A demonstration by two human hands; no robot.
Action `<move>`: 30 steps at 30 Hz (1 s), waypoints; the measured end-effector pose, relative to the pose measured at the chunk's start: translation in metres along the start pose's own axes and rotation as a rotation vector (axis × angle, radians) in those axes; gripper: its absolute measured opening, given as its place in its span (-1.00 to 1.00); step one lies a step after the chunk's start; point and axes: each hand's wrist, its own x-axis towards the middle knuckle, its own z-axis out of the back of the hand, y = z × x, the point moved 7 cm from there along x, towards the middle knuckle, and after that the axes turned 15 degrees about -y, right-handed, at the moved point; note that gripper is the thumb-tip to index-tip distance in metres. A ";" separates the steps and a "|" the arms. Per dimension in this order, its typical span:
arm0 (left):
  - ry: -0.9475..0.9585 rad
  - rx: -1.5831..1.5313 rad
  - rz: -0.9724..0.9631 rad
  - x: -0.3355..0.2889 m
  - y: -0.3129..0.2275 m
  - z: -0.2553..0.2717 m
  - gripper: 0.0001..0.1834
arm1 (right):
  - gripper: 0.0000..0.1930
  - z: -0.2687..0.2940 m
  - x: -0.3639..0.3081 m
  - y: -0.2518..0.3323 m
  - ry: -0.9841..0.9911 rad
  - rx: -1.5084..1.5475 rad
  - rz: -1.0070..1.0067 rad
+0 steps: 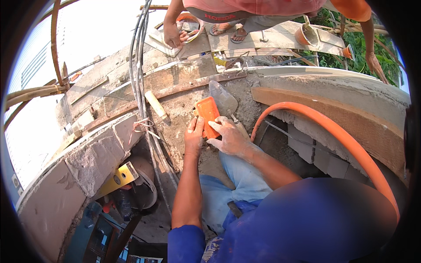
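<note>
An orange plastic box [206,111], shallow and rectangular like an electrical wall box, is held between my two hands in front of my knees. My left hand [194,135] grips its lower left side with thumb and fingers. Bent fingers of my right hand [229,136] press on its lower right side. Just beyond the box lies a trowel [224,99], its mortar-smeared blade on the rough cement surface; part of its handle is behind my right hand. To the left rests a pale cylindrical handle [155,104], its far details unclear.
An orange hose [326,127] arches on the right beside a wooden plank [324,109]. Black cables [139,65] run down at left, near a bucket [147,184] and a yellow spirit level [118,179]. Across the wall, a person [263,8] stands on planks, one hand at another bucket [191,26].
</note>
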 end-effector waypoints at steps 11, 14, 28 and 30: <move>-0.094 0.076 -0.087 0.035 0.013 -0.001 -0.66 | -0.49 -0.050 0.009 -0.072 -0.129 0.599 -0.514; -0.087 -0.044 -0.088 0.026 0.005 -0.011 -0.70 | -0.50 -0.052 0.007 -0.072 -0.162 0.672 -0.539; 0.199 -0.161 -0.030 -0.025 -0.002 -0.106 -0.72 | -0.24 0.042 -0.039 -0.082 -0.315 0.337 -0.558; 0.185 -0.017 -0.025 -0.017 0.021 -0.130 -0.72 | -0.25 0.069 -0.051 -0.075 -0.315 0.116 -0.419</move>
